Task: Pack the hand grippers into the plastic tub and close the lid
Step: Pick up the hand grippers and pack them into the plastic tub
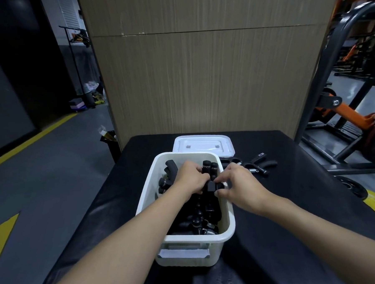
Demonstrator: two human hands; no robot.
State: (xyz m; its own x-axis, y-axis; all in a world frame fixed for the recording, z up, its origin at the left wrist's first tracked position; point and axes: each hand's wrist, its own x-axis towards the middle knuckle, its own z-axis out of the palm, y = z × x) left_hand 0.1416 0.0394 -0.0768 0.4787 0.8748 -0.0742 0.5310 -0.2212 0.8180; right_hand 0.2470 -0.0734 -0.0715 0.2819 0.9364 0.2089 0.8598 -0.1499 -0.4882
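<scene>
A white plastic tub (227,222) stands open on a black padded bench, filled with several black hand grippers (199,217) with metal springs. Both my hands are inside its upper half. My left hand (189,177) closes its fingers on a black hand gripper (210,185) near the tub's right wall. My right hand (236,182) pinches the same gripper's handle end from the right. The white lid (203,146) lies flat on the bench behind the tub. Loose hand grippers (257,165) lie on the bench to the right of the tub.
The black bench (294,201) backs against a wood-grain panel (200,76). Orange and black gym machines (343,112) stand to the right, with a weight plate (352,187) on the floor. A grey floor with yellow lines lies to the left.
</scene>
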